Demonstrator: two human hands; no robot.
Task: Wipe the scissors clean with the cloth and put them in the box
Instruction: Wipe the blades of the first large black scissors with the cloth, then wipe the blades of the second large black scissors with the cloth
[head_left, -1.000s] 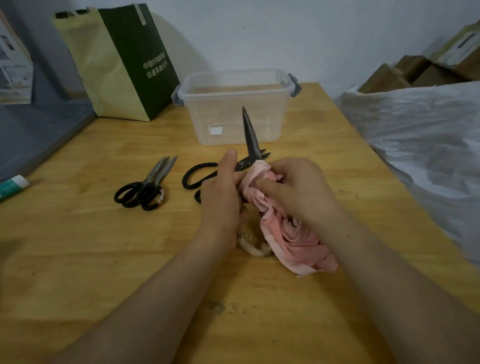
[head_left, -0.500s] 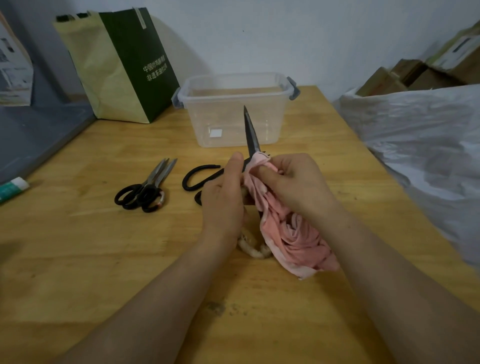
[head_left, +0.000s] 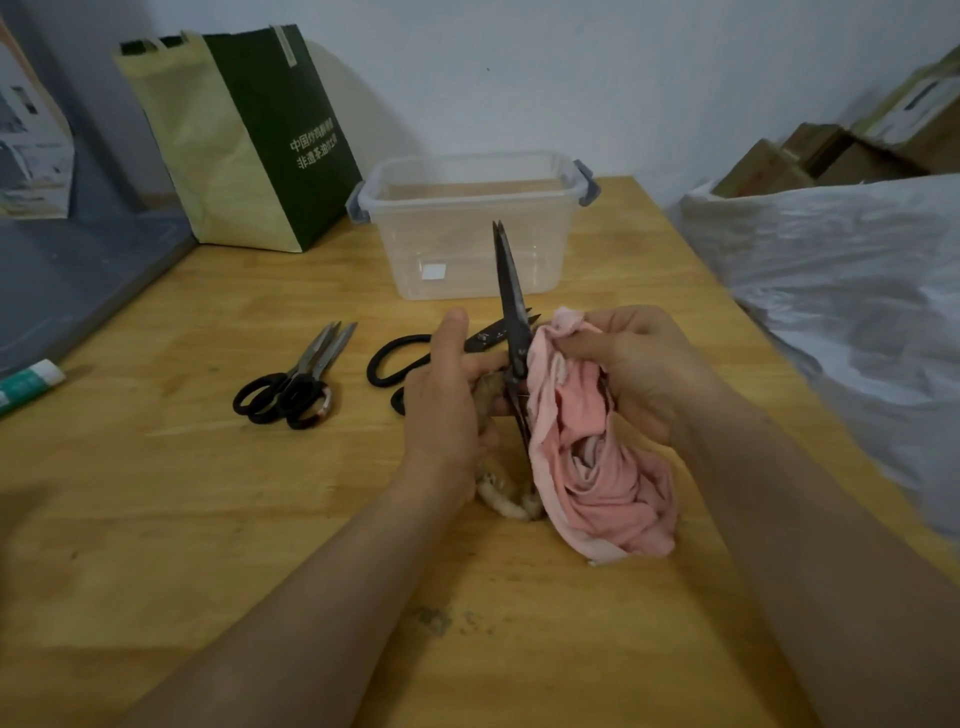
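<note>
My left hand (head_left: 447, 395) grips a pair of dark scissors (head_left: 508, 296) by their cloth-wrapped handles, blades upright and pointing at the box. My right hand (head_left: 639, 364) pinches a pink cloth (head_left: 597, 467) beside the lower part of the blades; the cloth hangs down to the table. A clear plastic box (head_left: 472, 228) with grey latches stands open and empty behind the blade tips. Two more pairs lie on the table: black-handled scissors (head_left: 296, 379) at the left, and big black scissors (head_left: 405, 358) partly hidden behind my left hand.
A green and tan paper bag (head_left: 244, 140) stands at the back left of the wooden table (head_left: 208, 519). A white plastic sheet (head_left: 841, 291) covers things along the right edge, with cardboard boxes behind. A tube (head_left: 28, 382) lies at the far left.
My right hand has drawn the cloth off the blades and a little to the right, so more of the blades shows. My left hand keeps the scissors upright.
</note>
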